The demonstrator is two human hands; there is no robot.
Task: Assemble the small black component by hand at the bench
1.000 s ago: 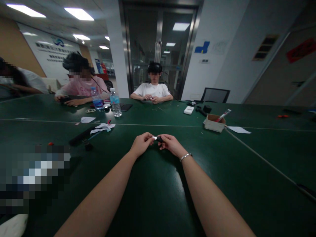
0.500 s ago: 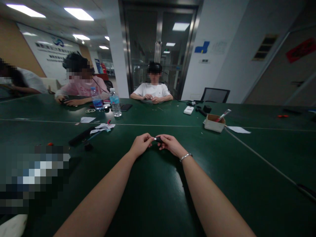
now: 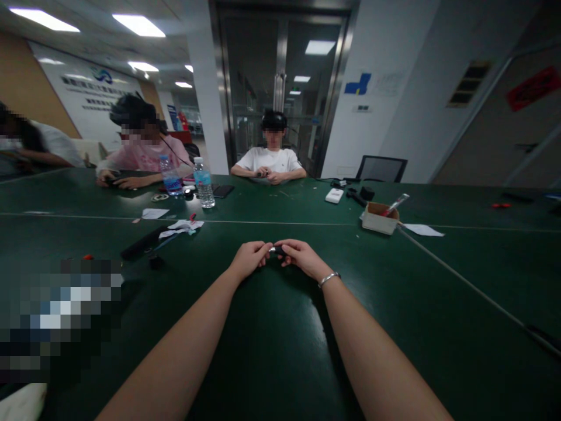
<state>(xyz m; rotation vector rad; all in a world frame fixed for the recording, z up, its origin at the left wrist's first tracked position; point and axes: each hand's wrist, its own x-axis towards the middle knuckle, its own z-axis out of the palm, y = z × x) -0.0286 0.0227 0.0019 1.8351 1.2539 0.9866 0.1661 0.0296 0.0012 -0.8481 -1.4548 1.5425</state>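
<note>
Both my hands meet over the middle of the green table (image 3: 280,339), around a small black object with a shiny silver end (image 3: 279,250). The fingers of my left hand (image 3: 250,258) pinch it at the silver end. On the other side, my right hand (image 3: 303,256) grips the black body between thumb and fingers, and a silver bangle (image 3: 328,279) circles that wrist. Fingertips cover part of the object, so its exact kind cannot be made out.
Two water bottles (image 3: 204,186) stand at the far left, near crumpled paper (image 3: 182,227) and a dark long case (image 3: 142,242). A small box (image 3: 379,220) holding a packet sits right of centre. Beyond the table, a person in white (image 3: 274,161) and others sit.
My left hand has dipped slightly, and the small black object has tilted a little between my fingers. Both hands keep their hold on it.
</note>
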